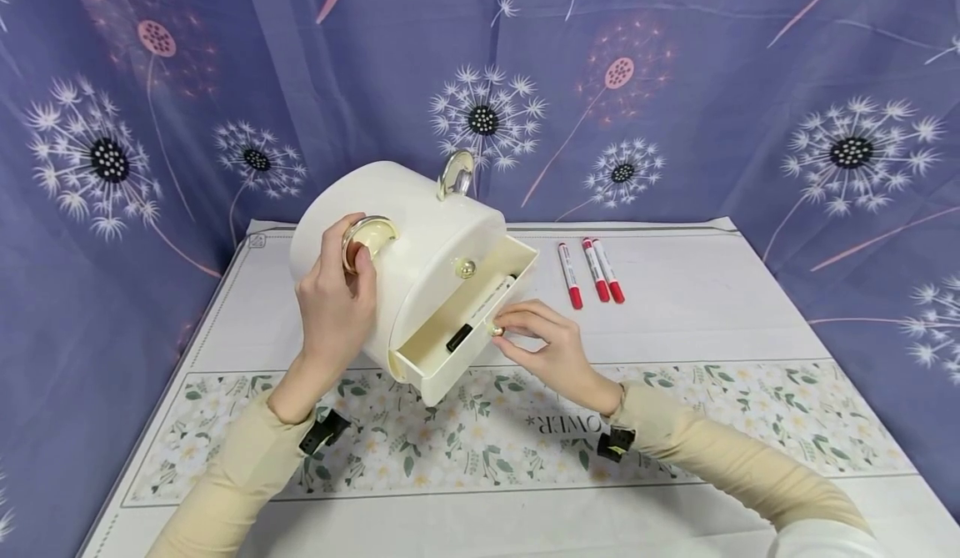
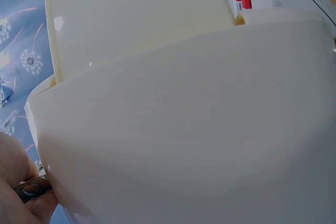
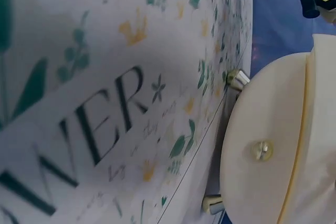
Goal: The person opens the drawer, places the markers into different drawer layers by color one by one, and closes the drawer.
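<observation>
A white rounded storage box (image 1: 420, 216) with gold trim is held tilted over the table, its lower drawer (image 1: 438, 366) pulled out. My left hand (image 1: 337, 291) grips a gold-rimmed, ear-shaped piece (image 1: 384, 228) on the box's left side; in the left wrist view its fingers (image 2: 18, 174) curl round that piece. With thumb and fingers, my right hand (image 1: 547, 345) pinches the small gold knob (image 1: 497, 330) on the drawer front. Inside the drawer lies a white marker (image 1: 480, 312) with a black cap. A second gold knob (image 1: 467, 268) sits on the panel above.
Three red-capped markers (image 1: 597, 270) lie on the table right of the box. A white cloth with a floral band (image 1: 675, 424) covers the table. Behind hangs a purple curtain (image 1: 675, 41) with dandelion prints.
</observation>
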The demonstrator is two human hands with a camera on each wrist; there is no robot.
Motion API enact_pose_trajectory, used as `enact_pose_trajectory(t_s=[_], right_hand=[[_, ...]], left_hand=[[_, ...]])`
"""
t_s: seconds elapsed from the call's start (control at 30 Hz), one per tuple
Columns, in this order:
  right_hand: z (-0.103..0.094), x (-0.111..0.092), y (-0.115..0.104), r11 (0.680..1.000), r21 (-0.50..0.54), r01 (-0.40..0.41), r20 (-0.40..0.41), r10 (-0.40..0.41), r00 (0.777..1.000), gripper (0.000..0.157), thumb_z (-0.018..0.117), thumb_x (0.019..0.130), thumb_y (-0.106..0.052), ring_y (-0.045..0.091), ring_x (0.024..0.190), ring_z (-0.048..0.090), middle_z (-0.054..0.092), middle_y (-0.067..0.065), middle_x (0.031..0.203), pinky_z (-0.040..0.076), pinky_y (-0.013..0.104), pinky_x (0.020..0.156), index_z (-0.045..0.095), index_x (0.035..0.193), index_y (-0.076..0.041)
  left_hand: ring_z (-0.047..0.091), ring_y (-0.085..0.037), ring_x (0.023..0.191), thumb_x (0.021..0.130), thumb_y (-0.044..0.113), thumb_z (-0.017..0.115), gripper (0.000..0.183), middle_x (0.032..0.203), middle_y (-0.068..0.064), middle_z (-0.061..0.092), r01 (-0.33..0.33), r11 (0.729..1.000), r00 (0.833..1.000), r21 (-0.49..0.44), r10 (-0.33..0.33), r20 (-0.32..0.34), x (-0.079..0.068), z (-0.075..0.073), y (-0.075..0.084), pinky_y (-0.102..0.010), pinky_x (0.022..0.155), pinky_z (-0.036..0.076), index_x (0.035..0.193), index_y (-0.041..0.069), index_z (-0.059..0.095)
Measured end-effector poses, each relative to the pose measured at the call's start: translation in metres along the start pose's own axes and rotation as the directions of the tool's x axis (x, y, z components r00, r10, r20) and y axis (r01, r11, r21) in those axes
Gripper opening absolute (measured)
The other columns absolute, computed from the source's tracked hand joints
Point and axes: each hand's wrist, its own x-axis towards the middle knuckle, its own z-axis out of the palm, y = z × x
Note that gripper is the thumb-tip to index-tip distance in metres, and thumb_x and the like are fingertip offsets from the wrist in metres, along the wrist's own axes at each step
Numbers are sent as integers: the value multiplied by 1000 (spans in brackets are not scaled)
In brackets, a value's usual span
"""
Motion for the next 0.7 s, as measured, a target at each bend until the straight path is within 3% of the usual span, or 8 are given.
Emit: enact_pose_trajectory(t_s=[0.33,0.57,0.7], right_hand=[[1,5,-4,997,-74,-21,-6,20,1000,18,73,72,-1,15,86,61,66,7,94,54,18,75,69,89,-6],[3,7,-2,996,-91,-10,14,11,1000,17,72,73,-3,15,85,62,64,7,94,54,17,76,68,89,-5],[4,10,-2,996,-86,-18,23,20,1000,16,72,74,-4,15,86,62,64,7,95,54,18,76,68,89,-5]], left_hand=[[48,-23,55,90,8,46,33,77,-16,61,-3,1000,1000,5,3,-4,0,0,1,-33,48,37,122,6,53],[56,-26,63,90,9,47,33,98,-18,66,11,1000,1000,2,-11,0,0,0,0,-38,53,44,122,6,53],[57,-27,64,90,10,48,33,99,-18,66,14,1000,1000,1,-14,0,0,0,0,-39,54,44,122,6,54]])
